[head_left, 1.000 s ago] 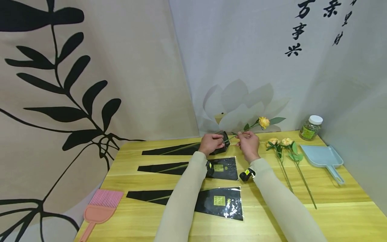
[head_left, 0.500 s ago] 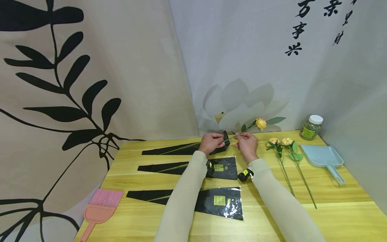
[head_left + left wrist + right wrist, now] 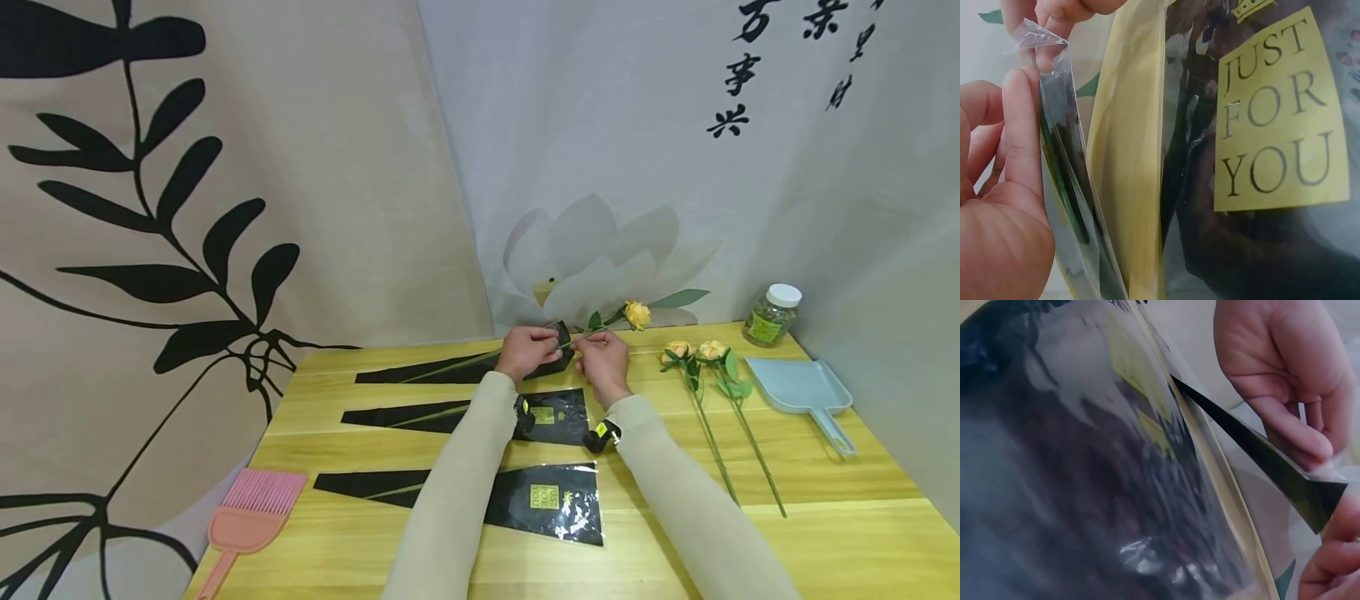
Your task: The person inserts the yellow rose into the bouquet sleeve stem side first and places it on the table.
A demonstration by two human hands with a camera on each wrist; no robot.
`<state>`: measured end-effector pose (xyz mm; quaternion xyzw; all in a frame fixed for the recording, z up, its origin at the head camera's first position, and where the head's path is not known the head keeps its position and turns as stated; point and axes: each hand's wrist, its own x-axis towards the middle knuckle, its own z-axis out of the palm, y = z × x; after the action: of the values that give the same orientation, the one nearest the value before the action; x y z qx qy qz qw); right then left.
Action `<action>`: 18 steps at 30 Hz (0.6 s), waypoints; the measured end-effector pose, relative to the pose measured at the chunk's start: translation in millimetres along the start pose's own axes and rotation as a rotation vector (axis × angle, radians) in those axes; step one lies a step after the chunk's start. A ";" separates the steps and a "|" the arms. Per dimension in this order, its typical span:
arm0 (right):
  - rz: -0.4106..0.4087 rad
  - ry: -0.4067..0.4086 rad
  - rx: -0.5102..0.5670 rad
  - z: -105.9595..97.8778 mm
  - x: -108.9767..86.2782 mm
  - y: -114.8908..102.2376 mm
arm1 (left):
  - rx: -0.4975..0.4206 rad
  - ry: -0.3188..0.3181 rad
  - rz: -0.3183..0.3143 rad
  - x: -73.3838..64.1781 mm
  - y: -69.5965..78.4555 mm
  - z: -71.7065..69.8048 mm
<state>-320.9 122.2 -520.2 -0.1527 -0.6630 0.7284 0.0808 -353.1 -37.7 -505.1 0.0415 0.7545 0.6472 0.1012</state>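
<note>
My left hand (image 3: 528,352) holds the mouth of the farthest black flower sleeve (image 3: 427,369) near the table's back edge. In the left wrist view, its fingers (image 3: 1022,125) lie along the sleeve's clear plastic edge. Just to the right, my right hand (image 3: 603,362) pinches the stem of a yellow artificial rose (image 3: 637,315). The bloom points right, and the stem runs left toward the sleeve's mouth. The stem's lower end is hidden behind my left hand. Nearer me lie a middle black sleeve (image 3: 566,417) and a front black sleeve (image 3: 577,500), each with a gold label.
Two yellow roses (image 3: 712,352) lie on the table's right side. Beyond them are a light blue dustpan (image 3: 795,387) and a white-lidded jar (image 3: 771,318). A pink brush (image 3: 247,529) lies at the left front edge. A cloth-covered wall (image 3: 375,208) rises behind the table.
My right hand and the rose have moved left and slightly down, bringing the bloom closer to the sleeve. My left hand has stayed nearly in place at the sleeve's mouth.
</note>
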 end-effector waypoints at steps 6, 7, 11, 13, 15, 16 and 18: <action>0.001 -0.015 -0.016 3.0 -1.8 1.6 | -0.008 -0.007 0.001 2.3 -1.4 -0.4; 0.000 -0.019 -0.015 3.1 -1.7 1.8 | -0.009 -0.006 0.000 2.9 -2.0 -0.8; -0.008 -0.039 0.008 2.6 -1.3 2.2 | -0.019 -0.005 -0.006 5.1 -5.2 -2.4; -0.011 -0.047 0.005 2.3 -2.7 1.4 | -0.023 -0.004 -0.006 5.2 -6.1 -3.2; -0.010 -0.054 0.002 1.5 -3.4 1.3 | -0.024 -0.001 -0.007 5.2 -6.7 -3.7; -0.015 -0.051 -0.003 0.7 -3.1 1.5 | -0.026 0.000 -0.008 5.3 -6.5 -3.7; -0.026 -0.040 0.000 -1.6 -2.8 1.7 | -0.025 0.006 -0.008 5.2 -6.3 -3.4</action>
<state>-317.6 122.6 -521.6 -0.1294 -0.6665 0.7302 0.0768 -358.5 -41.0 -511.3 0.0355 0.7468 0.6562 0.1021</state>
